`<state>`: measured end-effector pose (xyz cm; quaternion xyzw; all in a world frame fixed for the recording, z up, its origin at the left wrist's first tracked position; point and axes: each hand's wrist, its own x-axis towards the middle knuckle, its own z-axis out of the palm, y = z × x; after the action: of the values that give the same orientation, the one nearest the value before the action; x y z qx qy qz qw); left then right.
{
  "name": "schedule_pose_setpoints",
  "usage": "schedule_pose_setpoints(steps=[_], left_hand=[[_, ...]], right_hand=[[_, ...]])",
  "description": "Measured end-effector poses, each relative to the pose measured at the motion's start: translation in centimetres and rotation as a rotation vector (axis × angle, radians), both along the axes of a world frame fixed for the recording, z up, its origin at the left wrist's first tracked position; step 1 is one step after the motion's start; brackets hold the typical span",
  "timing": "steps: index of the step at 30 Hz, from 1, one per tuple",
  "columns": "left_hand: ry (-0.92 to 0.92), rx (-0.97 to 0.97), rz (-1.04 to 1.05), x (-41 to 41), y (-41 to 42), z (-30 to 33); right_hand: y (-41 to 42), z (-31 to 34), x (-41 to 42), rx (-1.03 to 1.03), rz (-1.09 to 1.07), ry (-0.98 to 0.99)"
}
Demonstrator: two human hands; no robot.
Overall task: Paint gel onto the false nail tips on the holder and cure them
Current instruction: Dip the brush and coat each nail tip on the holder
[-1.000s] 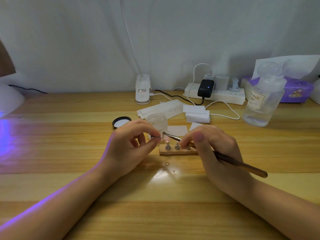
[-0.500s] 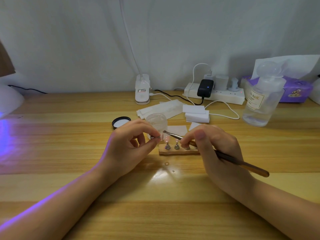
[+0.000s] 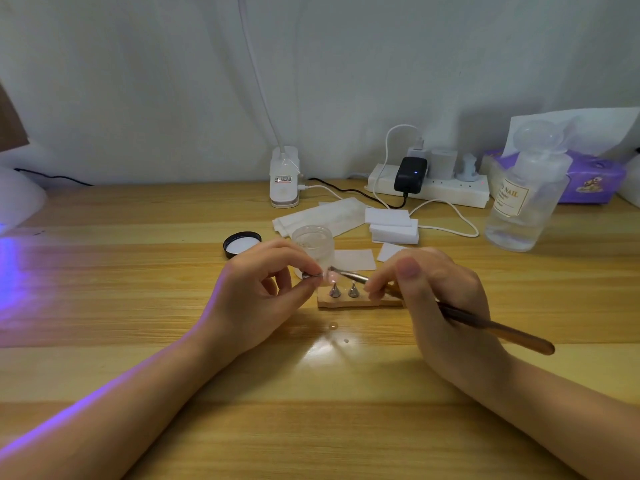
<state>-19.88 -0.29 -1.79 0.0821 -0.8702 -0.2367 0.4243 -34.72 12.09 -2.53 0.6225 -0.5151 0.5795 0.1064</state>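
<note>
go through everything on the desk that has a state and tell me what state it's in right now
left hand: pinching a nail stand with a tip
right hand: gripping the brush
brush: bristles on the held tip
gel jar: lid off
black lid: lying upturned
wooden holder: two stands seated
charger: plugged in, light on

Jar [image 3: 313, 242] & lid [image 3: 241, 243] crowd behind holder [image 3: 360, 301]; near tabletop [image 3: 329, 410] open.

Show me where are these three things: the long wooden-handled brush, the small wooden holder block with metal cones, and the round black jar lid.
Long wooden-handled brush [image 3: 498, 329], head view, on its brown handle.
Small wooden holder block [image 3: 360, 301], head view, on its front edge.
Round black jar lid [image 3: 241, 243], head view, on its white inside.
</note>
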Motion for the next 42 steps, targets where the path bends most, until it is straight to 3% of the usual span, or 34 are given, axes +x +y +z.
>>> schedule_pose_setpoints(steps=[10,16,24,32,42], left_hand=[[0.007,-0.003,0.001,-0.04,0.14,0.07],[-0.003,0.002,0.014,-0.04,0.09,0.04],[-0.017,-0.003,0.021,-0.03,0.19,0.17],[-0.019,0.003,0.011,0.02,0.15,0.18],[0.005,0.014,0.021,-0.10,0.00,-0.08]], right_hand=[[-0.02,-0.19,0.07,0.013,0.037,0.112],[-0.11,-0.03,-0.20,0.036,0.010,-0.022],[0.07,-0.10,0.12,0.069,0.054,0.037],[0.06,0.05,-0.01,0.068,0.046,-0.073],[0.22,0.00,0.26,0.093,0.091,0.064]])
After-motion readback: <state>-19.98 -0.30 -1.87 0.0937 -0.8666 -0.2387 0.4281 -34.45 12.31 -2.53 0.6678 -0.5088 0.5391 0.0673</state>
